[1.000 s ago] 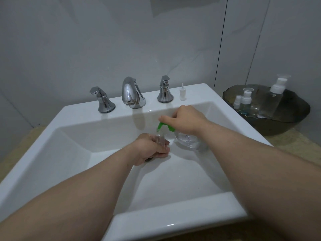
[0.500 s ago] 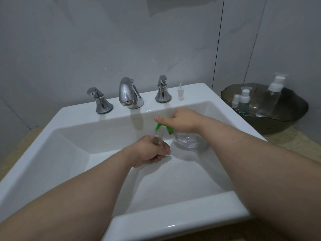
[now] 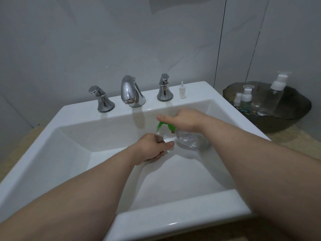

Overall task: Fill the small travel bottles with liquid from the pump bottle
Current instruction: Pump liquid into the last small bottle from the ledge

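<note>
Green-topped pump bottle (image 3: pixel 191 140) stands in the sink (image 3: pixel 69 119), right hand (image 3: pixel 183 119) fingers curled over it. Left hand (image 3: pixel 150 149) fingers grip a travel bottle (image 3: pixel 159 136) alongside

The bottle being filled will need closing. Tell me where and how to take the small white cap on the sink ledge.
Pinch the white cap by its wider lower body, not the thin stem on top. It stands upright on the sink ledge, so come from above and the right: the tap handle stands close on its left.
</note>
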